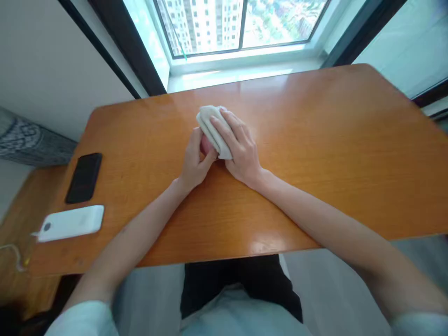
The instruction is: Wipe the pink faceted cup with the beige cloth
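Note:
A folded off-white cloth (214, 132) is held above the far middle of the wooden table (325, 163). My right hand (241, 149) lies over it, with its fingers bent round the cloth's right side. My left hand (196, 161) is closed at the cloth's lower left, its thumb reaching to the bottom corner. Between my left thumb and fingers, just under the cloth, shows a small pink patch (206, 145). Most of it is covered, so its kind cannot be made out. The two hands are close together, with the cloth between them.
On the table's left side lie a black phone (84, 178) and, nearer to me, a white device (72, 223) with a cable at its end. A window (241, 28) stands behind the far edge. Grey patterned fabric (35, 140) is beyond the left edge.

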Tool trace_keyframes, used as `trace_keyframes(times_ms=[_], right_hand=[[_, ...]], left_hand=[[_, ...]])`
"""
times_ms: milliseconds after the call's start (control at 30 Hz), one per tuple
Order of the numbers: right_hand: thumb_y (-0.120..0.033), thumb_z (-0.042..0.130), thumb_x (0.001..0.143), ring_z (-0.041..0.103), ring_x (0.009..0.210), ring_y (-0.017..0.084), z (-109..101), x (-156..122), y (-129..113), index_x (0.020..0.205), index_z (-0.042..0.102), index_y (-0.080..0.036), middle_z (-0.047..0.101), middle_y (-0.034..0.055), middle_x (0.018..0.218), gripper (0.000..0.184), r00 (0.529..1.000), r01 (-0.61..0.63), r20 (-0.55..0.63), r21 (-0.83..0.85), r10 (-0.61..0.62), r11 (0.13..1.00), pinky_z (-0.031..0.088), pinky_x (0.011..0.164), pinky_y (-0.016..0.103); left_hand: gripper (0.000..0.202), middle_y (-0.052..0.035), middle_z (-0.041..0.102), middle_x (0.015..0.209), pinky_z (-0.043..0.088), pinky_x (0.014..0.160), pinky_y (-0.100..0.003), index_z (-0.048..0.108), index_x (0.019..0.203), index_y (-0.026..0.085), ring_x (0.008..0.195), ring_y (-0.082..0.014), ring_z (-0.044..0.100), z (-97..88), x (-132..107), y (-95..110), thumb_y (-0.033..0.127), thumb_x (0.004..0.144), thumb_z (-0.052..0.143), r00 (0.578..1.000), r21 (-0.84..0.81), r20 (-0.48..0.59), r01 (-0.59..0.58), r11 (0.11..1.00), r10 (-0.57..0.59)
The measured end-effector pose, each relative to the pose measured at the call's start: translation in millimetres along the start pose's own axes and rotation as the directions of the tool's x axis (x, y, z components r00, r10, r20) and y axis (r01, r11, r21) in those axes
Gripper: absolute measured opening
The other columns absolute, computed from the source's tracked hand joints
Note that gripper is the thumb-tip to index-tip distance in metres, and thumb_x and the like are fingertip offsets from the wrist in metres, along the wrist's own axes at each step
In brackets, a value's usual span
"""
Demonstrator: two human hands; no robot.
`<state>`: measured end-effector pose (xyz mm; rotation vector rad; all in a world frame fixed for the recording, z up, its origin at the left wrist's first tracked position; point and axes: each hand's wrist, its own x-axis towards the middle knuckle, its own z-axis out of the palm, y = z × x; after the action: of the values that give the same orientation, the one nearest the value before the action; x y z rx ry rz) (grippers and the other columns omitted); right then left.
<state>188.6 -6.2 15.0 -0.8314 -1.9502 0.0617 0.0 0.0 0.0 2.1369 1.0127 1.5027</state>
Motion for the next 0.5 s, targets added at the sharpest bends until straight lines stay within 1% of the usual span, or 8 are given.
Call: trace_keyframes(times_ms=[67,133,200,267,300,367,433,500], right_hand=[[-0.028,0.047,0.111,0.045,0.167,0.028,2.7,1.0,7.2,0.169,0.046,-0.032,0.049,0.0075,0.178,0.058,0.993,-0.113,-0.023,0.087,0.115,0.990,0.041,0.139,0.055],[-0.030,0.048,0.110,0.049,0.164,0.025,4.7,2.4,14.3,0.167,0.047,-0.033,0.052,0.0043,0.176,0.058,0.976,-0.213,-0.017,0.175,0.219,0.961,0.043,0.138,0.053],[-0.030,0.049,0.108,0.054,0.161,0.024,5.5,3.8,20.3,0.164,0.051,-0.032,0.056,0.0025,0.174,0.056,0.947,-0.316,0.025,0.276,0.322,0.908,0.045,0.137,0.051],[-0.030,0.049,0.108,0.059,0.157,0.024,4.9,4.4,22.8,0.161,0.055,-0.033,0.058,0.0006,0.173,0.054,0.929,-0.364,0.061,0.323,0.364,0.874,0.047,0.136,0.051],[-0.031,0.049,0.108,0.060,0.156,0.024,4.2,4.1,22.2,0.161,0.055,-0.034,0.058,0.0004,0.173,0.054,0.933,-0.354,0.058,0.320,0.355,0.879,0.047,0.136,0.051],[-0.032,0.049,0.110,0.057,0.159,0.026,2.4,2.4,17.2,0.164,0.052,-0.036,0.057,0.0006,0.173,0.055,0.959,-0.273,0.002,0.264,0.283,0.925,0.046,0.137,0.053],[-0.034,0.049,0.111,0.047,0.166,0.028,1.0,0.1,9.0,0.167,0.047,-0.041,0.052,-0.0018,0.176,0.057,0.987,-0.146,-0.046,0.161,0.155,0.976,0.040,0.140,0.057],[-0.034,0.048,0.111,0.039,0.171,0.031,0.1,-1.8,0.9,0.168,0.045,-0.046,0.048,-0.0062,0.178,0.059,0.999,-0.036,-0.033,0.064,0.038,0.997,0.034,0.142,0.062]], left_hand=[[0.050,-0.0064,0.068,0.134,0.058,0.112,-0.042,0.054,0.150,0.032,0.125,-0.0246,0.069,-0.1,1.5,1.4,0.060,0.109,0.060,1.000,0.006,0.026,0.009,1.000,-0.009],[0.055,-0.0081,0.065,0.147,0.053,0.121,-0.046,0.049,0.157,0.033,0.137,-0.0273,0.066,-0.9,2.7,2.4,0.061,0.110,0.058,0.999,0.004,0.042,0.014,1.000,-0.014],[0.058,-0.0096,0.062,0.154,0.050,0.127,-0.047,0.048,0.160,0.032,0.145,-0.0292,0.062,-2.4,3.4,2.9,0.060,0.110,0.058,0.999,-0.006,0.048,0.014,1.000,-0.013],[0.057,-0.0108,0.060,0.158,0.048,0.129,-0.047,0.048,0.159,0.031,0.148,-0.0297,0.060,-3.9,3.5,2.7,0.059,0.110,0.059,0.999,-0.019,0.045,0.012,1.000,-0.011],[0.057,-0.0112,0.060,0.159,0.047,0.129,-0.048,0.048,0.159,0.030,0.149,-0.0297,0.060,-4.3,3.2,2.3,0.058,0.110,0.059,0.999,-0.025,0.047,0.011,1.000,-0.010],[0.058,-0.0114,0.058,0.160,0.046,0.130,-0.048,0.047,0.160,0.031,0.149,-0.0294,0.059,-4.3,1.8,0.4,0.057,0.110,0.060,0.998,-0.043,0.058,0.020,0.999,-0.017],[0.057,-0.0104,0.060,0.156,0.048,0.128,-0.048,0.047,0.159,0.031,0.145,-0.0283,0.061,-3.3,-0.7,-3.4,0.058,0.110,0.061,0.997,-0.070,0.064,0.035,0.997,-0.030],[0.054,-0.0088,0.064,0.146,0.053,0.121,-0.047,0.051,0.154,0.032,0.134,-0.0264,0.065,-1.8,-3.7,-8.7,0.060,0.109,0.060,0.997,-0.103,0.068,0.045,0.994,-0.038]])
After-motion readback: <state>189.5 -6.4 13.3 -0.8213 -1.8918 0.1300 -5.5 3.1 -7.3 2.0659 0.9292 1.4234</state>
